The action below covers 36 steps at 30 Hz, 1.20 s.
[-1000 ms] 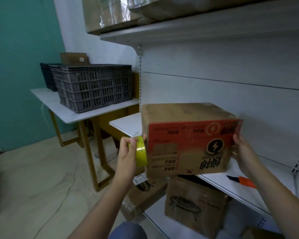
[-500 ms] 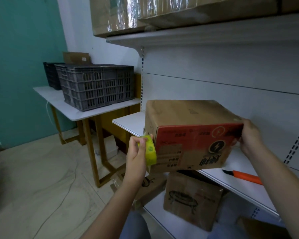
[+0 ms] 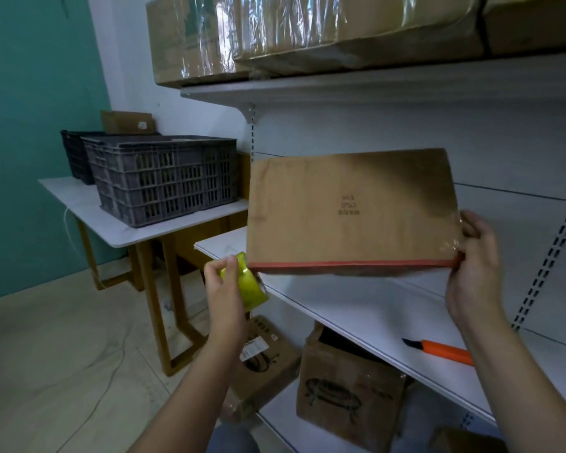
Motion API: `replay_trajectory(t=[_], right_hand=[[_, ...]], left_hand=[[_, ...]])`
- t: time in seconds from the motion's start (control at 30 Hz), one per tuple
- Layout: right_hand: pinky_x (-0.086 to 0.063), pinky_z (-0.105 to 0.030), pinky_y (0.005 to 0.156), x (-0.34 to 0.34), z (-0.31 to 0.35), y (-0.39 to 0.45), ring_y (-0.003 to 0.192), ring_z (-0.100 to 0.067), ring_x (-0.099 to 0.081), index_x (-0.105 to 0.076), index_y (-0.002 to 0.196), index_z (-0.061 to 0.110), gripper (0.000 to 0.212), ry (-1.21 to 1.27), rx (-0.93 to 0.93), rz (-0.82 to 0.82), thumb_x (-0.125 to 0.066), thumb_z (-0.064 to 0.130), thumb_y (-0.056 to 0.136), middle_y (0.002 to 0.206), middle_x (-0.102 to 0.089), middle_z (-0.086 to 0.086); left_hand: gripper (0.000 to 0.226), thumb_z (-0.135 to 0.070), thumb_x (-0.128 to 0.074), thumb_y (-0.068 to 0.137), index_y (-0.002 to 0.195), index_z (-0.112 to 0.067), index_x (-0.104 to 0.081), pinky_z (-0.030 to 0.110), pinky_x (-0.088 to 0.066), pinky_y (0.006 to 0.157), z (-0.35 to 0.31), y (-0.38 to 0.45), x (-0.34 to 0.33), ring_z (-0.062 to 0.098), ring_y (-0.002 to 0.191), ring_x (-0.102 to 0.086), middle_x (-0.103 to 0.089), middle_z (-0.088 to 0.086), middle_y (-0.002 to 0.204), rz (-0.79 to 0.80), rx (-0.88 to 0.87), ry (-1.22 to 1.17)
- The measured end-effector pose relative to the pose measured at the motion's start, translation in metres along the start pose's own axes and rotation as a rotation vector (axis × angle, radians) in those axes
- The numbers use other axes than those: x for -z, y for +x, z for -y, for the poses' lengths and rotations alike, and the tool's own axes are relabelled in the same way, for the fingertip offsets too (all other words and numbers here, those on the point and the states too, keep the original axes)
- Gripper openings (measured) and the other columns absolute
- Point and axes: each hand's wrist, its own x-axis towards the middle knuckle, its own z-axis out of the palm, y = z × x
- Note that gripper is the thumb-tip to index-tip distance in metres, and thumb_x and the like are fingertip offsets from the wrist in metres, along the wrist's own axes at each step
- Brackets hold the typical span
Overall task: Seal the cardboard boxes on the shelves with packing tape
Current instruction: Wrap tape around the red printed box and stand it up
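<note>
**Box tilted up at shelf edge, tape roll in left hand**

Cardboard box (image 3: 350,214) is held above the white middle shelf (image 3: 356,308), tipped so its plain brown face points at the camera; red edge strip runs along the bottom. Right hand (image 3: 474,266) grips the box's lower right corner, fingers curled round the edge where a bit of clear tape shows. Left hand (image 3: 224,282) holds a yellow-green tape roll (image 3: 250,287), thumb and fingers wrapped round it, just beside the box's lower left corner; cannot tell if the roll touches the box. Orange box cutter (image 3: 441,348) lies on the same shelf, right of centre. Two brown boxes (image 3: 347,387) sit on the shelf below. Plastic-wrapped cartons (image 3: 275,31) on the top shelf. Grey crate (image 3: 164,178) on a side table (image 3: 79,204) at left.
</note>
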Motion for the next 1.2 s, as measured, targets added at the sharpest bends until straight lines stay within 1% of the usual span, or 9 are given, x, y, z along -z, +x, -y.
replay_trajectory(t=[0.17, 0.27, 0.4, 0.53, 0.63, 0.73, 0.9, 1.0, 1.2], right_hand=[[-0.049, -0.031, 0.098, 0.009, -0.018, -0.001, 0.125, -0.011, -0.054, -0.054, 0.127, 0.049, 0.038, -0.234, -0.021, 0.226, -0.067, 0.042, 0.092, 0.143, -0.046, 0.001], [-0.049, -0.032, 0.096, 0.03, -0.045, -0.014, 0.123, -0.013, -0.055, -0.049, 0.13, 0.042, 0.038, -0.221, -0.099, 0.231, -0.061, 0.029, 0.096, 0.133, -0.053, 0.007], [-0.048, -0.029, 0.085, 0.047, -0.06, -0.02, 0.11, -0.015, -0.057, -0.034, 0.126, 0.035, 0.039, -0.343, -0.211, 0.205, -0.055, 0.018, 0.099, 0.135, -0.05, -0.006], [-0.053, -0.039, 0.087, 0.049, -0.058, -0.012, 0.111, -0.015, -0.059, -0.026, 0.146, 0.035, 0.098, -0.395, -0.358, 0.258, -0.076, 0.062, 0.066, 0.128, -0.053, 0.005], [-0.049, -0.044, 0.101, 0.045, -0.061, -0.014, 0.112, -0.015, -0.064, -0.047, 0.138, 0.039, 0.096, -0.374, -0.471, 0.382, -0.074, 0.077, 0.054, 0.126, -0.065, 0.008], [-0.052, -0.039, 0.095, 0.037, -0.071, -0.024, 0.11, -0.014, -0.066, -0.056, 0.128, 0.034, 0.093, -0.274, -0.51, 0.383, -0.077, 0.08, 0.049, 0.122, -0.069, 0.008], [-0.049, -0.04, 0.102, 0.017, -0.07, -0.048, 0.112, -0.011, -0.063, -0.055, 0.121, 0.04, 0.039, -0.284, -0.339, 0.359, -0.061, 0.047, 0.084, 0.12, -0.066, 0.013], [-0.045, -0.037, 0.107, 0.008, -0.053, -0.042, 0.124, -0.004, -0.054, -0.04, 0.145, 0.039, 0.053, -0.36, -0.115, 0.481, -0.056, 0.042, 0.094, 0.136, -0.057, 0.015], [-0.021, -0.04, 0.121, 0.009, -0.015, 0.004, 0.148, -0.009, -0.021, -0.01, 0.158, 0.032, 0.074, -0.791, 0.339, 0.581, -0.039, 0.057, 0.094, 0.162, -0.02, 0.01]], left_hand=[[0.026, -0.038, -0.056, 0.1, 0.113, -0.017, -0.052, 0.042, -0.049, 0.083, 0.018, 0.023, -0.011, 0.022, 0.092, -0.058, -0.058, 0.002, 0.106, 0.003, 0.16, 0.052], [0.029, -0.049, -0.051, 0.1, 0.096, -0.02, -0.052, 0.05, -0.054, 0.082, 0.041, 0.024, -0.006, 0.033, 0.089, -0.064, -0.062, 0.014, 0.102, 0.035, 0.198, 0.166], [0.032, -0.044, -0.047, 0.102, 0.091, -0.015, -0.052, 0.035, -0.045, 0.069, 0.047, 0.032, -0.004, 0.025, 0.081, -0.056, -0.057, 0.009, 0.091, 0.016, 0.144, 0.274], [0.037, -0.044, -0.047, 0.102, 0.093, -0.008, -0.054, 0.043, -0.049, 0.073, 0.035, 0.047, 0.003, 0.023, 0.079, -0.055, -0.057, 0.006, 0.085, 0.024, 0.009, 0.385], [0.036, -0.043, -0.048, 0.102, 0.095, -0.007, -0.053, 0.04, -0.047, 0.068, 0.019, 0.048, 0.008, 0.018, 0.073, -0.055, -0.059, 0.004, 0.084, 0.047, -0.125, 0.458], [0.032, -0.043, -0.048, 0.102, 0.096, -0.011, -0.052, 0.033, -0.041, 0.059, 0.012, 0.048, 0.007, 0.014, 0.069, -0.052, -0.056, 0.0, 0.08, 0.101, -0.175, 0.541], [0.03, -0.046, -0.045, 0.103, 0.096, -0.017, -0.049, 0.042, -0.048, 0.075, 0.033, 0.052, 0.014, 0.02, 0.082, -0.056, -0.055, 0.001, 0.09, 0.057, -0.051, 0.546], [0.029, -0.047, -0.044, 0.103, 0.094, -0.02, -0.048, 0.05, -0.051, 0.082, 0.046, 0.052, 0.016, 0.027, 0.09, -0.059, -0.058, 0.005, 0.097, 0.065, 0.078, 0.506], [0.021, -0.034, -0.047, 0.105, 0.1, -0.013, -0.05, 0.035, -0.049, 0.068, 0.039, 0.054, -0.013, 0.021, 0.079, -0.059, -0.063, 0.015, 0.105, 0.105, 0.261, 0.422]])
